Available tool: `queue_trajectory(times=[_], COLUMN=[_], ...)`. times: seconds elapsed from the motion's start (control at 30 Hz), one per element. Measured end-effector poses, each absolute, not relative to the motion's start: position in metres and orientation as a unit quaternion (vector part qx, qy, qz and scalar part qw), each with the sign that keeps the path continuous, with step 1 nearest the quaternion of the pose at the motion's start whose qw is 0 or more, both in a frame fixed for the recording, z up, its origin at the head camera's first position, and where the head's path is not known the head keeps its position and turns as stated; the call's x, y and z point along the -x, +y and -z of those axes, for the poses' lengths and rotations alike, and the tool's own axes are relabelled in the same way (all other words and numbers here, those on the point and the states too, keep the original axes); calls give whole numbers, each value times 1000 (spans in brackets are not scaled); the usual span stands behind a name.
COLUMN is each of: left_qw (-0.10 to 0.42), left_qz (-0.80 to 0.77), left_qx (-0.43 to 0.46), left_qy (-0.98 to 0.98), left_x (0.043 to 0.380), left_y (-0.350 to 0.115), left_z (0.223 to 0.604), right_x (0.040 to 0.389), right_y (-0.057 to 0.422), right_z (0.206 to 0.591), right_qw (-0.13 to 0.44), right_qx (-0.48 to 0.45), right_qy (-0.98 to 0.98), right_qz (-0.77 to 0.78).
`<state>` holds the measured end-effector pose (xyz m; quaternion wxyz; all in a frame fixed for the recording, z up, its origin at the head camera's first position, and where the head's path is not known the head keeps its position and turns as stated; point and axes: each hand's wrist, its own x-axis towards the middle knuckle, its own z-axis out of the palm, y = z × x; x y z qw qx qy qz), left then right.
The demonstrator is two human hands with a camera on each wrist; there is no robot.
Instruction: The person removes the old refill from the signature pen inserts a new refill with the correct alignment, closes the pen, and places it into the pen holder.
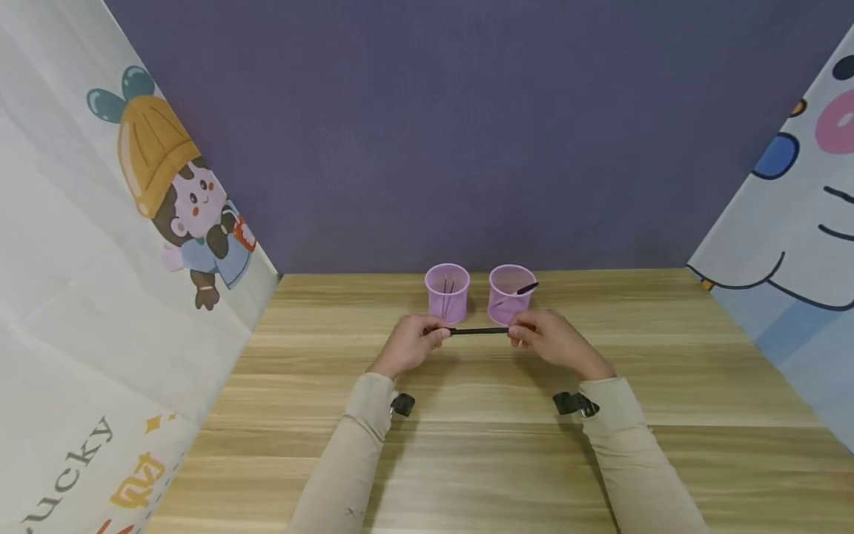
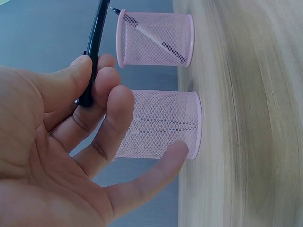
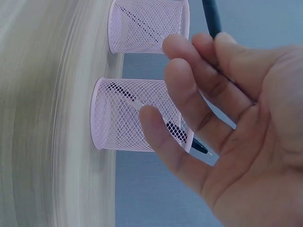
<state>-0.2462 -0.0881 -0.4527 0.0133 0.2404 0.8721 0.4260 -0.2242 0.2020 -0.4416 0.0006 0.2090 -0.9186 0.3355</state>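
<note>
A black pen (image 1: 479, 331) lies level between the two hands, in front of two pink mesh cups. My left hand (image 1: 415, 343) pinches its left end between thumb and fingers; in the left wrist view a clip shows on the black pen (image 2: 98, 42). The right end is pinched by my right hand (image 1: 550, 340), whose fingertips hide the tip. Behind the left hand stands the left mesh cup (image 1: 437, 302), with a couple of thin dark sticks (image 1: 445, 288) in it. A pen with dark ends (image 1: 527, 288) leans in the right mesh cup (image 1: 500, 305), one end above the rim.
Both cups stand upright near the back edge of the wooden table (image 1: 467, 460), a small gap between them. A dark blue-grey panel (image 1: 427, 133) rises behind. Printed cloths flank the table, a white one (image 1: 80, 259) left and another (image 1: 787, 245) right.
</note>
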Motion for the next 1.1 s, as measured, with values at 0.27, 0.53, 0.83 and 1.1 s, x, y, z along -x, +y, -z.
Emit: queue_trajectory(times=[0.27, 0.53, 0.83, 1.1], left_qw=[25, 26, 21, 23], left_qz=[-421, -426, -419, -418], left_qx=[-238, -235, -238, -238], left_qy=[875, 873, 876, 876], left_x=[247, 246, 248, 247], left_y=[-89, -89, -89, -89], left_z=[453, 452, 455, 455], right_x=[223, 224, 225, 225], right_y=[201, 200, 199, 198], right_z=[441, 440, 440, 441], right_qw=[7, 20, 37, 32], right_qx=[-204, -205, -202, -196], right_qy=[-917, -923, -925, -925], right_qz=[-342, -324, -320, -323])
